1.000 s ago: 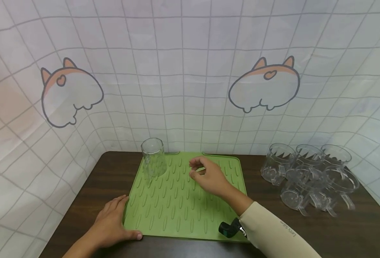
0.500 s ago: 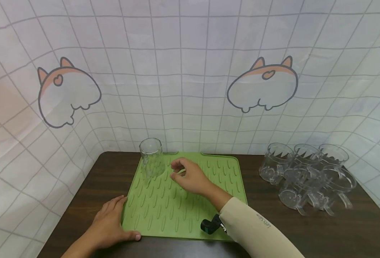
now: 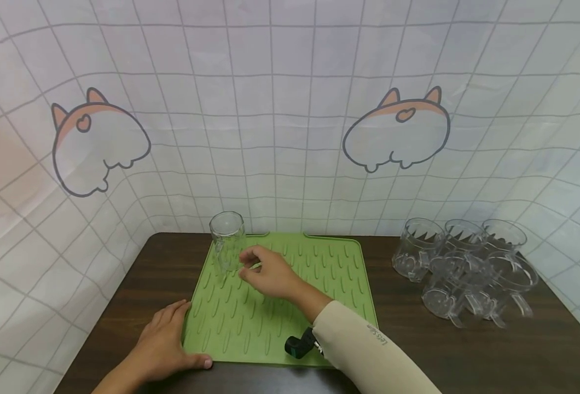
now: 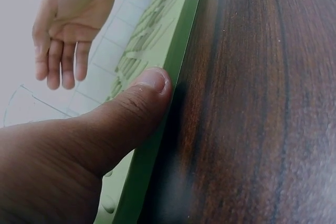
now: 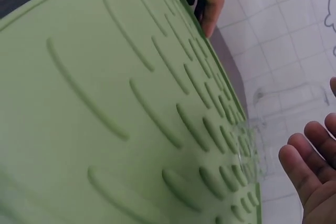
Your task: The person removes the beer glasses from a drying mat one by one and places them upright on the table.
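The mat (image 3: 290,295) lies mid-table, the left hand (image 3: 164,345) flat on its 7 o'clock corner. The right hand (image 3: 265,272), fingers loosely spread and empty, reaches toward the upturned glass (image 3: 227,241) at the mat's 11 o'clock. Judged step: approaching; next, close around the glass.

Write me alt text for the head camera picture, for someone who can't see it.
A person's right hand reaches over a green ribbed mat toward a clear glass standing at its far left corner, while the left hand rests on the mat's near left edge. More clear cups are clustered on the dark wooden table to the right.
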Tool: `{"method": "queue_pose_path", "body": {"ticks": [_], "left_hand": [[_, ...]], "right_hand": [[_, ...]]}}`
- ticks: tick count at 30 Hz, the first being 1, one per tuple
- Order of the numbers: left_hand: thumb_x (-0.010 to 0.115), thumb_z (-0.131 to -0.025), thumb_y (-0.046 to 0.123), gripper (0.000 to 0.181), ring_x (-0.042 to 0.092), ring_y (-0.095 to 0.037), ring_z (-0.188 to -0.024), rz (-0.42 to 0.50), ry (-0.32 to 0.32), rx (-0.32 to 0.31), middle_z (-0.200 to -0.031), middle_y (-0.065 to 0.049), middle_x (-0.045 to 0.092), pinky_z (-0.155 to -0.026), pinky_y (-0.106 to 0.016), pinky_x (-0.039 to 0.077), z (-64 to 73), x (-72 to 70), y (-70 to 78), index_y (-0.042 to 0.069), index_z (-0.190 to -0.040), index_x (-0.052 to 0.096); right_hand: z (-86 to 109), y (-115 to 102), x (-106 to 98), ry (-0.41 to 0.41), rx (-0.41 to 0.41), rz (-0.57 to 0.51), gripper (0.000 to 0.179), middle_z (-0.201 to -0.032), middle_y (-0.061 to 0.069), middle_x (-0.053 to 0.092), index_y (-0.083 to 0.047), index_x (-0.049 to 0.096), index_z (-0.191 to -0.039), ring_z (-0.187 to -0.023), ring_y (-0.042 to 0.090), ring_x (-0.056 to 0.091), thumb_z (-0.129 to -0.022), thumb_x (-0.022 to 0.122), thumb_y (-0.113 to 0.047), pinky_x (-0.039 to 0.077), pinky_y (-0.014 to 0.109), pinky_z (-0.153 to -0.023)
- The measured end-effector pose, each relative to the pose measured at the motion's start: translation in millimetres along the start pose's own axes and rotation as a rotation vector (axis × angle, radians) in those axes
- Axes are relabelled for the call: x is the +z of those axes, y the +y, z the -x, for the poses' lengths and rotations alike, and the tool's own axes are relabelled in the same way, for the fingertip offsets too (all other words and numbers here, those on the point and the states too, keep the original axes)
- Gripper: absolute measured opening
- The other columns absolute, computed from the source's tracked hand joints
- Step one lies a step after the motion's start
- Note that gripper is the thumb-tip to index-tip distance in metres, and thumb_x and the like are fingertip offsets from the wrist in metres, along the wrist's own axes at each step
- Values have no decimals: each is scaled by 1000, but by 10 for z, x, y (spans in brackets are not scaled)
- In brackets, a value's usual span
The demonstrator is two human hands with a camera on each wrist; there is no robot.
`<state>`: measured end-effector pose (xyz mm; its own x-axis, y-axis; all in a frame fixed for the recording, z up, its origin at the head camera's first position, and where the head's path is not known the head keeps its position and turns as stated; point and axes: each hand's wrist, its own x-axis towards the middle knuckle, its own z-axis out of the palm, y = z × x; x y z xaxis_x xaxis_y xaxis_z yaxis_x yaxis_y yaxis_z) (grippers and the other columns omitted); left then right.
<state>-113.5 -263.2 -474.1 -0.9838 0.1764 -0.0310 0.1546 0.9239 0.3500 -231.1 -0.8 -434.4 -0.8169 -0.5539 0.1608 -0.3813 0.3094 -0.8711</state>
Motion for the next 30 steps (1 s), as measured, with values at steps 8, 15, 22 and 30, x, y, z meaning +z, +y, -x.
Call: {"method": "queue_pose_path", "body": {"ticks": [8, 15, 22, 30], "left_hand": [[76, -55, 88, 139, 41, -53, -132, -3, -17, -2, -150, -30, 40, -96, -73, 38, -13, -19, 7, -8, -149, 40], [77, -55, 87, 139, 41, -54, -132, -8, -27, -4, -150, -30, 40, -96, -73, 38, -18, -18, 15, -8, -149, 39], [76, -55, 89, 139, 42, -53, -131, -12, -8, 8, -150, -29, 41, -96, -71, 39, -14, -17, 13, -8, -148, 40], [76, -55, 89, 138, 43, -52, -130, -15, 1, 13, -149, -29, 42, -95, -70, 40, 5, -16, 16, -8, -148, 42]], "right_hand": [[-72, -27, 127, -59, 29, -29, 42, -137, 12, 60, -2, 56, -141, -125, 21, 58, -103, 62, -19, 50, 26, -97], [-137, -69, 202, -105, 23, 57, 49, -145, 7, 57, -6, 50, -149, -131, 19, 55, -104, 62, -21, 49, 27, -99], [-221, -124, 273, -95, 8, 123, 46, -143, 4, 59, -8, 52, -148, -130, 15, 55, -104, 61, -21, 49, 26, -99], [-238, -121, 359, -58, 11, 89, 38, -135, 2, 64, -9, 57, -140, -123, 13, 60, -103, 64, -17, 50, 22, -94]]}}
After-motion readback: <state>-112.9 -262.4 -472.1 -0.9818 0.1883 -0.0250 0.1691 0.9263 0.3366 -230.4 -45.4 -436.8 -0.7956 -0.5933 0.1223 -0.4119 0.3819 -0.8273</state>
